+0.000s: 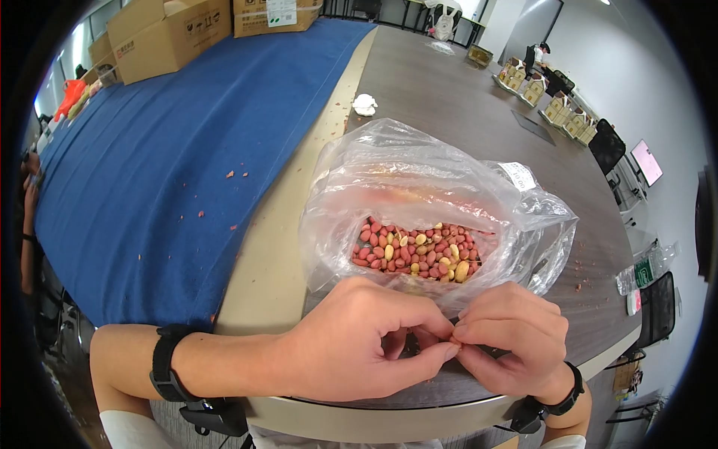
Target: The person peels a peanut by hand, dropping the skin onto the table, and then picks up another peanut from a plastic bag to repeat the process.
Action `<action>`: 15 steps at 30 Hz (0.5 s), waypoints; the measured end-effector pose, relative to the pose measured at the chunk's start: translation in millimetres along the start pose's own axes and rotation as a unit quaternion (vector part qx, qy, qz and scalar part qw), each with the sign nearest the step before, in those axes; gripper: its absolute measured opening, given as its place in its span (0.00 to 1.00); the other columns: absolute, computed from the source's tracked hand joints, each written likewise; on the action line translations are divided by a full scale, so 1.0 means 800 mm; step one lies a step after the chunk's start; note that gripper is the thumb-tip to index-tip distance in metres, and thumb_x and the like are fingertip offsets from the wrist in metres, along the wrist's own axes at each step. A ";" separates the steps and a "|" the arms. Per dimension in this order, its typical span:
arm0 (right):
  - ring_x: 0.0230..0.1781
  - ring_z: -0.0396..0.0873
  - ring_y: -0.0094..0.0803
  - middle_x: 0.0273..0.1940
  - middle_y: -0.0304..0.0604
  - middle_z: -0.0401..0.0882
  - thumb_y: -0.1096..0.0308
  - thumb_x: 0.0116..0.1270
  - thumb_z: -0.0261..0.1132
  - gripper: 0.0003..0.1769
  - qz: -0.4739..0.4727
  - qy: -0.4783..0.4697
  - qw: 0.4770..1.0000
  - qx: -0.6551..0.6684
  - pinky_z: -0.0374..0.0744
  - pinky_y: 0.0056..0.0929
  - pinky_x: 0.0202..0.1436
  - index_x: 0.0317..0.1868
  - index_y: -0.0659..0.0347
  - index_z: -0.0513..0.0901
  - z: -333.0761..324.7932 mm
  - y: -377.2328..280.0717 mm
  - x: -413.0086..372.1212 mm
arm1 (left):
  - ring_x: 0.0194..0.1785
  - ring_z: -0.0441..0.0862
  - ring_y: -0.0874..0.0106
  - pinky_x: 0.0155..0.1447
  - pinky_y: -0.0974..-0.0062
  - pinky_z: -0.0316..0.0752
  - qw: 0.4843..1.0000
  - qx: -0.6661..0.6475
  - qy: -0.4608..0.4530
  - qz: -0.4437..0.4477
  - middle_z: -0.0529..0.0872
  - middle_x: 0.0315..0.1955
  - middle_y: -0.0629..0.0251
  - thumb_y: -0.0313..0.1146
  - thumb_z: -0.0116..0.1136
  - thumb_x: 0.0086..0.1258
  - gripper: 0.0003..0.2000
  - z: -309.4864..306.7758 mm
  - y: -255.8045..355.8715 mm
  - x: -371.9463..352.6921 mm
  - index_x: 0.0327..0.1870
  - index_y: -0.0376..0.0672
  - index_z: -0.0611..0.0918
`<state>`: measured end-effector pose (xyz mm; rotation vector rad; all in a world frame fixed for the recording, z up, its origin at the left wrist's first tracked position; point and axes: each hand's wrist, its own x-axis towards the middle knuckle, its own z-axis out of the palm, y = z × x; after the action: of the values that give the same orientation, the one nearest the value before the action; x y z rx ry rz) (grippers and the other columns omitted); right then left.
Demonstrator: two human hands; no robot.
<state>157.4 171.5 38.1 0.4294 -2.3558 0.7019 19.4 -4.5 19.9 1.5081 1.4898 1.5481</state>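
A clear plastic bag (419, 179) lies open on the table, with several red-skinned and pale shelled peanuts (419, 251) inside. My left hand (359, 344) and my right hand (508, 340) meet just in front of the bag's mouth. Their fingertips pinch together on something small, likely a peanut (452, 340), mostly hidden by the fingers. Both wrists wear black bands.
A blue cloth (172, 165) covers the table's left half, with bits of red skin scattered on it. Cardboard boxes (172, 34) stand at the far left. A crumpled white tissue (365, 103) lies beyond the bag. Small model houses (538, 90) and chairs line the right side.
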 end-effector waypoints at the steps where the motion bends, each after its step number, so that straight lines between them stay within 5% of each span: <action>1: 0.29 0.82 0.32 0.31 0.40 0.84 0.80 0.45 0.78 0.15 0.000 0.001 1.000 0.001 0.79 0.27 0.31 0.36 0.61 0.89 0.000 0.000 0.000 | 0.21 0.78 0.86 0.23 0.84 0.69 1.000 -0.001 0.004 -0.004 0.89 0.25 0.69 0.27 0.72 0.67 0.05 0.000 0.000 0.000 0.40 0.37 0.89; 15: 0.27 0.82 0.32 0.30 0.40 0.85 0.80 0.46 0.79 0.13 -0.010 -0.013 1.000 0.006 0.79 0.26 0.31 0.34 0.63 0.89 0.001 -0.001 -0.002 | 0.24 0.77 0.89 0.26 0.86 0.70 0.996 -0.050 -0.027 -0.075 0.89 0.24 0.72 0.28 0.70 0.69 0.05 -0.002 0.001 -0.002 0.41 0.38 0.90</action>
<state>158.4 170.9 36.9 0.4698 -2.3704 0.7063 18.2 -6.5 20.4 1.3394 1.4389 1.4602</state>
